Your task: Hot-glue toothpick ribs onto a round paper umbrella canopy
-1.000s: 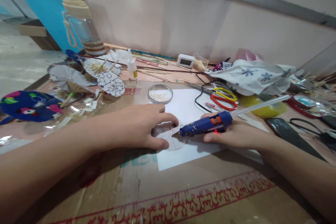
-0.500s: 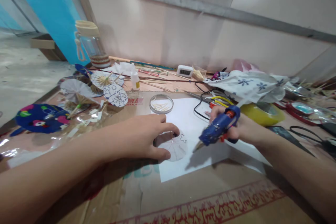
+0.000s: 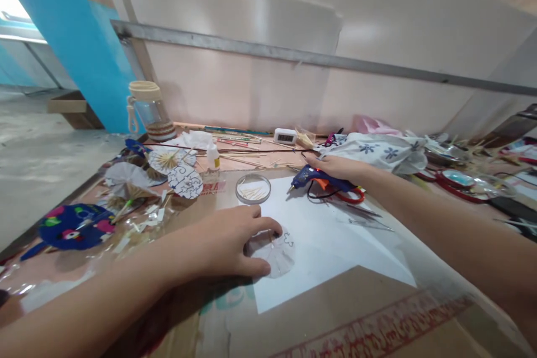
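My left hand [image 3: 235,240] rests at the paper's left side. Its thumb and forefinger curve around a small pleated white paper disc [image 3: 280,260] with black line drawing, holding it from the left. A thin stick shows near the disc's middle. Farther back, my right hand [image 3: 331,166] reaches over a blue hot glue gun [image 3: 304,178], whose nozzle points left and whose orange trigger faces me. Most of the right fingers are hidden behind the gun, so I cannot see whether they grip anything. Scissors with red-orange handles [image 3: 352,196] lie beside the gun.
A round dish of toothpicks [image 3: 253,189] and a small glue bottle [image 3: 213,155] stand behind my left hand. Finished-looking paper umbrellas [image 3: 184,180] crowd the left. Toward the back are a timer [image 3: 285,136], a glass bottle [image 3: 153,114] and patterned cloth [image 3: 369,151].
My right hand has carried the glue gun back and away from the disc, turning it to lie sideways by the scissors. My left hand stays at the disc. The view has tilted up.
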`<act>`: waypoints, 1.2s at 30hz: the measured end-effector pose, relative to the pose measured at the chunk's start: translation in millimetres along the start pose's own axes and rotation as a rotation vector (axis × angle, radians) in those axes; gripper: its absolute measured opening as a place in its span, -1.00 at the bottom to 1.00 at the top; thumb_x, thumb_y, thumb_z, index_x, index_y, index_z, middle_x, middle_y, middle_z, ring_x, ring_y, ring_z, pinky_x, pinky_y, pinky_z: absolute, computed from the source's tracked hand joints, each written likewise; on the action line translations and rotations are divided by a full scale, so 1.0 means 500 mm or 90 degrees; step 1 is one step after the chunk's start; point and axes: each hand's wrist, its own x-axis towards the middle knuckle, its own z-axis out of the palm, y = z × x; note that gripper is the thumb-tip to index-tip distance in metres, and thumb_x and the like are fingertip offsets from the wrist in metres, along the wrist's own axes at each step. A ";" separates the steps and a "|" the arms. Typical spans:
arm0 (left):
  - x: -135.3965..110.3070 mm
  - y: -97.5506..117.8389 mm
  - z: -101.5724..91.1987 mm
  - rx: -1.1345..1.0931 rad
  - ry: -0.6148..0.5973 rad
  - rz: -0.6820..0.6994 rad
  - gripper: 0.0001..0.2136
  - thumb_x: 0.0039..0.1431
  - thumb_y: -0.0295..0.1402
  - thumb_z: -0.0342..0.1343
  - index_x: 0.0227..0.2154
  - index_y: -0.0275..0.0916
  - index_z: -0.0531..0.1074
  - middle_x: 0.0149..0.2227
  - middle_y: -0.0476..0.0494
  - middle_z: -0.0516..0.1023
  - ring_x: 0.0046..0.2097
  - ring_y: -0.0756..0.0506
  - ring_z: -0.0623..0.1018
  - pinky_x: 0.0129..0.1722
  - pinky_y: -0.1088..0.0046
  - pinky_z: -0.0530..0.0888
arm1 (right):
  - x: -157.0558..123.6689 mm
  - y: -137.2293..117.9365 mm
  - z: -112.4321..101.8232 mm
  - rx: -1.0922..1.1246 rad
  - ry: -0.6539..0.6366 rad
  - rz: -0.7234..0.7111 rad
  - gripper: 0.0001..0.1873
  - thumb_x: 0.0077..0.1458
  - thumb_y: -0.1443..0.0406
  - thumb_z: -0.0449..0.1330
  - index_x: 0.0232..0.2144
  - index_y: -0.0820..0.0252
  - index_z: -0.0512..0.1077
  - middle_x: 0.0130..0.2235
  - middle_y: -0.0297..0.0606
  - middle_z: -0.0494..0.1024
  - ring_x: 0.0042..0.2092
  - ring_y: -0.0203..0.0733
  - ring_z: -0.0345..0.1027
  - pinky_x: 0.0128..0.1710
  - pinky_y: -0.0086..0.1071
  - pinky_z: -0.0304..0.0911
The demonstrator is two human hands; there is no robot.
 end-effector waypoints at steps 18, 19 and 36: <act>0.001 0.001 0.000 0.010 -0.004 -0.006 -0.42 0.14 -0.02 0.30 0.24 0.13 0.45 -0.03 -0.12 0.55 -0.04 -0.26 0.59 -0.12 0.27 0.45 | -0.092 -0.133 -0.014 -0.243 0.121 -0.141 -0.75 0.35 0.27 0.16 -0.21 0.11 0.67 -0.20 -0.17 0.74 -0.16 -0.02 0.58 -0.21 -0.28 0.28; 0.001 0.001 0.000 0.010 -0.007 -0.008 -0.43 0.15 -0.03 0.30 0.24 0.13 0.45 -0.04 -0.11 0.55 -0.04 -0.26 0.59 -0.11 0.26 0.45 | -0.089 -0.153 -0.002 -0.201 0.108 -0.188 -0.78 0.33 0.30 0.19 -0.19 0.10 0.67 -0.19 -0.22 0.75 -0.17 -0.07 0.57 -0.21 -0.31 0.28; 0.001 -0.003 0.012 -0.008 0.025 0.039 -0.43 0.13 -0.10 0.36 0.22 -0.01 0.48 0.14 -0.13 0.60 0.08 -0.28 0.57 0.05 0.23 0.46 | 0.026 -0.266 0.125 -0.149 -0.050 -0.461 -0.84 0.22 0.48 0.29 -0.19 0.25 0.65 -0.09 -0.09 0.70 -0.10 -0.10 0.50 -0.19 -0.33 0.20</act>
